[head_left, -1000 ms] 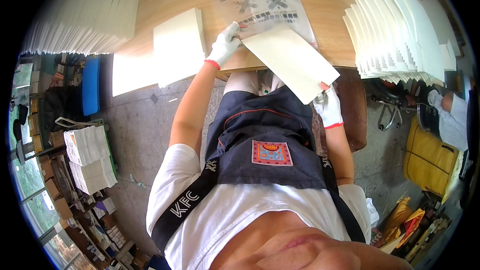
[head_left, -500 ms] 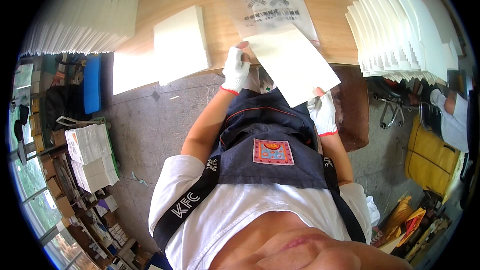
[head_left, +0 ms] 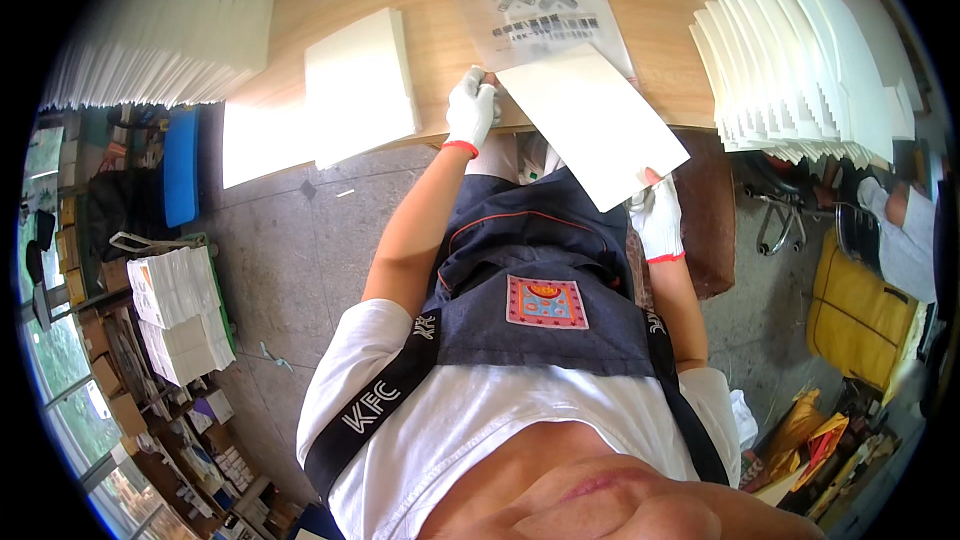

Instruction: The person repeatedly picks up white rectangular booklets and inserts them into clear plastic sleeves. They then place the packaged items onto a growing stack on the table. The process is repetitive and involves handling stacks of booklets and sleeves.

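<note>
A rectangular piece of white paper (head_left: 595,125), whether one sheet or several I cannot tell, slants from the table edge toward my lap. My right hand (head_left: 657,220), in a white glove with a red cuff, grips its near right corner, thumb on top. My left hand (head_left: 472,112), gloved the same way with bare fingertips, is curled closed by the paper's far left corner; what it pinches there is hidden. Under the paper's far end lies a clear plastic bag (head_left: 555,25) with dark printing and a pencil drawing, flat on the table.
On the wooden table (head_left: 440,0), a white paper stack (head_left: 360,80) lies left of the bag. Fanned paper piles (head_left: 770,60) stand at the right, more paper (head_left: 170,30) at the far left. A brown seat (head_left: 705,230) is under the table edge; a loaded cart (head_left: 180,310) stands left.
The white paper has shifted slightly right with my right hand. My left hand has moved a little away from me, its fingers curled tighter. The plastic bag's printed face has shifted a bit.
</note>
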`<state>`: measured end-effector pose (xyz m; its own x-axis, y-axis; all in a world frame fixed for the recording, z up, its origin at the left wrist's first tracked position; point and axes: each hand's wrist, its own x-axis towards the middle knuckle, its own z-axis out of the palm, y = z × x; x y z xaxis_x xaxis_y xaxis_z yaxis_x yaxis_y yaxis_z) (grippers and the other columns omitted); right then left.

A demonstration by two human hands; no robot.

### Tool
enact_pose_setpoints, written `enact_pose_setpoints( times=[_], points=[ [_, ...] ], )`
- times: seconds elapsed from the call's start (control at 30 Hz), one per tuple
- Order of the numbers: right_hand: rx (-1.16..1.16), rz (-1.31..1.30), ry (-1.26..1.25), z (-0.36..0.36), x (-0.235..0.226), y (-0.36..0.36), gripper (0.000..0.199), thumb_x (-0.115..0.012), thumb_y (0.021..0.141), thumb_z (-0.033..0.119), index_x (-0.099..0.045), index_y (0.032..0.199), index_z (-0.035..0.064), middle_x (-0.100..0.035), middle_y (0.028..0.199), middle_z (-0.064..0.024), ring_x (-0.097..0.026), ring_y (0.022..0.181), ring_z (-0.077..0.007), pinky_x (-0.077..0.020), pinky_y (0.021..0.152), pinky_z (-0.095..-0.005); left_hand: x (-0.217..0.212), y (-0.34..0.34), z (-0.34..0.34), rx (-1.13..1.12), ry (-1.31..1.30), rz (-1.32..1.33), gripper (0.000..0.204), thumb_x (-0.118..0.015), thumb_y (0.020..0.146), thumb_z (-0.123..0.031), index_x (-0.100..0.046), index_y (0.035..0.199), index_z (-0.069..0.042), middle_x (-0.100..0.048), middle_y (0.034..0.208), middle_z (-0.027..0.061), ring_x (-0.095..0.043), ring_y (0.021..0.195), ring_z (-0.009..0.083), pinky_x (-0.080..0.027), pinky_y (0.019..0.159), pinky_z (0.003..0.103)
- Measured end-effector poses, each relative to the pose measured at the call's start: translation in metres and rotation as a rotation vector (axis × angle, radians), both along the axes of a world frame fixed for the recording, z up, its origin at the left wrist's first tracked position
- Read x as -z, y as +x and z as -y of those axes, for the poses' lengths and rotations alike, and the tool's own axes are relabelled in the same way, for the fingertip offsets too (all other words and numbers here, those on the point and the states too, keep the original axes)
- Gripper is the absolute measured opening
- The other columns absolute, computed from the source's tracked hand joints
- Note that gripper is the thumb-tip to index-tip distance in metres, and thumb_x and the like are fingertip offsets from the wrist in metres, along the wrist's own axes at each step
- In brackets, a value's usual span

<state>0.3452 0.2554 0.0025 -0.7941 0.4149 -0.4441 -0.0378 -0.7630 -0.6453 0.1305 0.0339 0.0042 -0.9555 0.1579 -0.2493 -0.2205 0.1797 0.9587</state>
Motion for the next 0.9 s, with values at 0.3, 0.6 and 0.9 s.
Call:
enact_pose_setpoints(
  times=[0.3, 0.6, 0.9],
  points=[
    [-0.031, 0.056, -0.062, 0.020, -0.020, 0.006, 0.023, -0.052, 0.088, 0.013, -0.048, 0.110, 0.0062, -0.057, 0.082, -0.0052, -0.056, 0.058, -0.0145, -0.0425, 0.041, -0.0241, 0.029, 0.052, -0.029, -0.135, 0.343, -0.119, 0.019, -0.052, 0.089, -0.016, -0.051, 0.102, -0.002, -0.063, 0.081, 0.0136, -0.063, 0.067, 0.0189, -0.049, 0.053, 0.028],
    [-0.236, 0.119, 0.067, 0.058, -0.032, 0.020, 0.016, -0.050, 0.092, 0.017, -0.049, 0.104, 0.0053, -0.062, 0.084, -0.0098, -0.064, 0.067, -0.0207, -0.0534, 0.051, -0.0285, 0.091, 0.091, -0.037, 0.415, -0.071, -0.403, 0.037, -0.057, 0.084, -0.029, -0.053, 0.110, -0.004, -0.059, 0.105, 0.0145, -0.060, 0.088, 0.0237, -0.049, 0.071, 0.028],
    [0.004, -0.052, -0.492, 0.085, 0.024, -0.066, 0.036, -0.042, 0.094, 0.012, -0.035, 0.127, -0.0005, -0.046, 0.119, -0.0202, -0.052, 0.107, -0.0336, -0.0470, 0.093, -0.0469, 0.117, 0.122, -0.037, -0.022, 0.323, 0.354, 0.017, -0.048, 0.088, -0.011, -0.058, 0.097, -0.002, -0.061, 0.086, 0.0092, -0.062, 0.074, 0.0162, -0.052, 0.062, 0.028]
  ],
)
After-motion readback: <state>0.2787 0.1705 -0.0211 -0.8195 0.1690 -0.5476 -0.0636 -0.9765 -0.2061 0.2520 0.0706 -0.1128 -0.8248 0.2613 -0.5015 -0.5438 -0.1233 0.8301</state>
